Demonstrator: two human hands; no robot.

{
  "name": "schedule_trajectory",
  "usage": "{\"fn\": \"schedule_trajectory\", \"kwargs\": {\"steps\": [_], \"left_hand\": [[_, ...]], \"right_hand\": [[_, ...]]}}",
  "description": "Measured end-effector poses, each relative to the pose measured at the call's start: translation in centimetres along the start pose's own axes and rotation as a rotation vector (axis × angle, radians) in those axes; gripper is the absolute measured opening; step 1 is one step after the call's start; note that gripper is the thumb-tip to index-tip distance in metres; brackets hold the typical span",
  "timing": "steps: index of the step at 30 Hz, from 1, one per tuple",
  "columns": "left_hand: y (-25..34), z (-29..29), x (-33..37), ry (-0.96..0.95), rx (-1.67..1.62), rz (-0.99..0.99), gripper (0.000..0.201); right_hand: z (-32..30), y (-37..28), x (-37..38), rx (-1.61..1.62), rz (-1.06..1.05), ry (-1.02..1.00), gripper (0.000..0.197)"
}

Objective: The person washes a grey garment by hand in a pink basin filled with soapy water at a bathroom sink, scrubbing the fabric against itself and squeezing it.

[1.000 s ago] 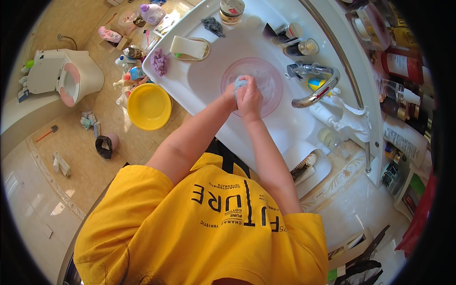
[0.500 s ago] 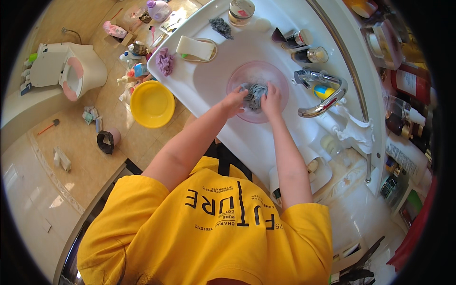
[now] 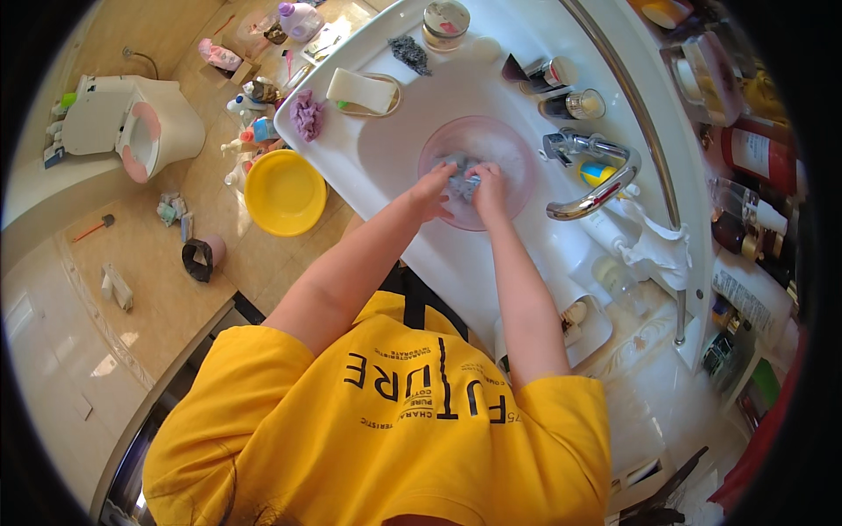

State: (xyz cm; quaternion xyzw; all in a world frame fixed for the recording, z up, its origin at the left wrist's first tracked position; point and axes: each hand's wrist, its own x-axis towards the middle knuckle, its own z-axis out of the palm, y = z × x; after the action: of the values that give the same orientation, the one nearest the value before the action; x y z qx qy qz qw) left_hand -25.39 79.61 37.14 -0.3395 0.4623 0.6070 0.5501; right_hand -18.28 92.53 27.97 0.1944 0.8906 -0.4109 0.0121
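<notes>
Grey-blue cloth (image 3: 461, 184) lies bunched in the pink basin (image 3: 519, 188), wet and crumpled, with no long axis that I can make out from where I stand. What counts is that it sits between the two hands, touching both: just right of the left fingertips, and reaching left from the right hand's grip. The right hand (image 3: 489, 188) is clamped on it, thumb and fingers closed over a fold at its right edge. The left hand (image 3: 431, 188) meets its left side with the fingers, thumb standing well off from them; whether any cloth is pinched there, I can't tell. Pale suds (image 3: 498, 151) float beyond the knuckles. Around all this, the basin stands in the white sink (image 3: 379, 149), with the chrome faucet (image 3: 598, 203) to the right and a purple cloth (image 3: 306, 116) on the rim, up to the left.
</notes>
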Motion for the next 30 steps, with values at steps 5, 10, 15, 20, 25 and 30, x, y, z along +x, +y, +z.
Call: {"fn": "schedule_trajectory", "kwargs": {"steps": [5, 10, 15, 20, 25, 30], "left_hand": [[-1.0, -2.5, 5.1, -0.224, -0.207, 0.14, 0.06], [2.0, -0.8, 1.2, -0.383, -0.027, -0.064, 0.057], [1.4, -0.3, 2.4, -0.175, 0.243, 0.126, 0.047], [-0.6, -2.3, 6.8, -0.569, 0.372, 0.69, 0.032], [-1.1, 0.2, 2.5, -0.147, -0.017, 0.31, 0.028], [-0.4, -0.4, 1.8, -0.026, 0.119, 0.237, 0.037]], "right_hand": [[-3.9, -12.2, -1.6, -0.069, -0.334, 0.055, 0.012], [-4.7, -17.0, -4.6, -0.056, -0.385, 0.16, 0.013], [-4.3, -17.7, -4.3, -0.139, -0.375, 0.272, 0.012], [-3.6, -15.0, -2.1, -0.177, -0.36, 0.385, 0.008], [-3.5, -12.3, -0.4, -0.016, -0.193, 0.332, 0.007], [-3.2, -8.2, 0.9, -0.121, -0.042, 0.284, 0.008]]}}
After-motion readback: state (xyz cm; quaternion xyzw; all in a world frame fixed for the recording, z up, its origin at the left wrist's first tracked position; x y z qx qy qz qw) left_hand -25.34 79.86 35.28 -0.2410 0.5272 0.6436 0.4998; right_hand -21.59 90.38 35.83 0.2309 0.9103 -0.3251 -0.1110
